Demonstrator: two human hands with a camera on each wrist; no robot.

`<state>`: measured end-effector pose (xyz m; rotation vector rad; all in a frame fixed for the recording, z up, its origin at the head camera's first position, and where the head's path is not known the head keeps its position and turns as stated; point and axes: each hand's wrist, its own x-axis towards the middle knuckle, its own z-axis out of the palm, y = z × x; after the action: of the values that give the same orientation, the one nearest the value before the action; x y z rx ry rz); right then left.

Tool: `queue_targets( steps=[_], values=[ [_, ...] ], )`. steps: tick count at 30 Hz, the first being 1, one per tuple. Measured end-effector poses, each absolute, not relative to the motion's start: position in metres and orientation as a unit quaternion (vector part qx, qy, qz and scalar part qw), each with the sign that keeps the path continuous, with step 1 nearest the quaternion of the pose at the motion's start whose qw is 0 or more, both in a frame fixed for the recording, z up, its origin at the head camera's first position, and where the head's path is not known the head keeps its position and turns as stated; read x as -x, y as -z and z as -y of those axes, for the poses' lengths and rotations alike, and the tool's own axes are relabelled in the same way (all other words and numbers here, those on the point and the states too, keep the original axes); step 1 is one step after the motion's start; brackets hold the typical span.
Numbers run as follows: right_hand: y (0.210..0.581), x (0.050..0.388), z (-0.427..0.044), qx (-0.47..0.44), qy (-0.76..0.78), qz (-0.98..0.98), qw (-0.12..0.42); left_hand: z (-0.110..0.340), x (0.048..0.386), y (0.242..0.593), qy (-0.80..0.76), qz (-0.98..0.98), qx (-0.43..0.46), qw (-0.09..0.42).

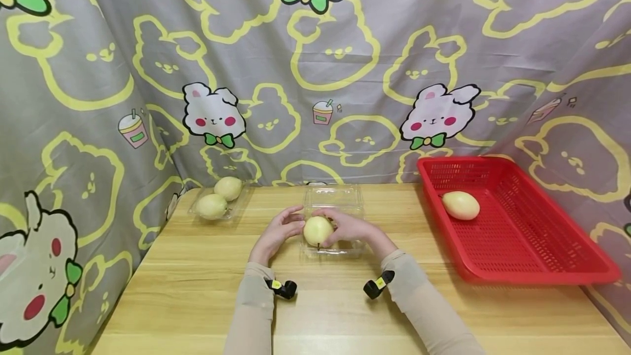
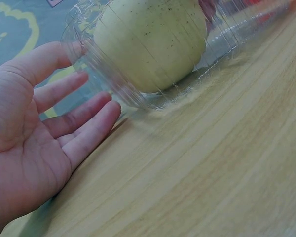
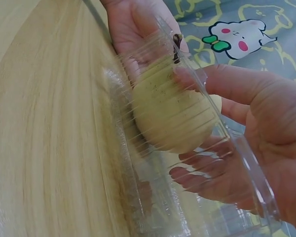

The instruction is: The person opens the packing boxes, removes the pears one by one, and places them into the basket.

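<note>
Right hand from the head: the hand point(image 1: 351, 228) holds a pale yellow pear point(image 1: 317, 230), its fingers curved round the pear's right side.
Left hand from the head: this hand point(image 1: 277, 234) is loosely open, fingers reaching right toward the pear, just beside it.
Forearms: beige sleeves point(image 1: 429, 303) slant inward from the near edge; each bears a black wrist camera point(image 1: 377, 285) with a yellow tag too small to read.
Held pear: at the left part of a clear box point(image 1: 340, 252) on the table point(image 1: 315, 311), stem facing near.
Far left: a second clear box point(image 1: 239, 208) holds two pears point(image 1: 211, 207).
Right side: a red basket point(image 1: 522, 234) has another pear point(image 1: 461, 205) at its left.
Curtain point(image 1: 276, 59): printed with rabbits and drink cups.
Left hand from the left wrist: palm in sight, fingers apart and only slightly bent, the topmost one at the box's edge; the pear shows through the ribbed plastic.
Right hand from the right wrist: a narrow hold, thumb on the pear near its dark stem, other fingers partly hidden behind the plastic; the left hand shows beyond the pear.
</note>
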<state>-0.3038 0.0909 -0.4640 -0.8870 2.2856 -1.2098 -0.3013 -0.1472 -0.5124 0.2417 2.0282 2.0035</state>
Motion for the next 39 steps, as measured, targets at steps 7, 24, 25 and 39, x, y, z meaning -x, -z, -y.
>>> queue_targets(
  steps=[7, 24, 25, 39],
  values=[
    [0.464, 0.304, -0.088, 0.326, 0.41, -0.828, 0.2, 0.147, 0.301, 0.514, -0.697, -0.7, -0.081, 0.133],
    [0.473, 0.307, -0.083, 0.338, 0.409, -0.821, 0.21, 0.147, 0.301, 0.513, -0.695, -0.701, -0.077, 0.141],
    [0.473, 0.307, -0.082, 0.334, 0.414, -0.82, 0.213, 0.147, 0.301, 0.512, -0.695, -0.701, -0.077, 0.141],
    [0.474, 0.306, -0.082, 0.301, 0.453, -0.812, 0.214, 0.146, 0.301, 0.512, -0.705, -0.691, -0.07, 0.142]
  ],
)
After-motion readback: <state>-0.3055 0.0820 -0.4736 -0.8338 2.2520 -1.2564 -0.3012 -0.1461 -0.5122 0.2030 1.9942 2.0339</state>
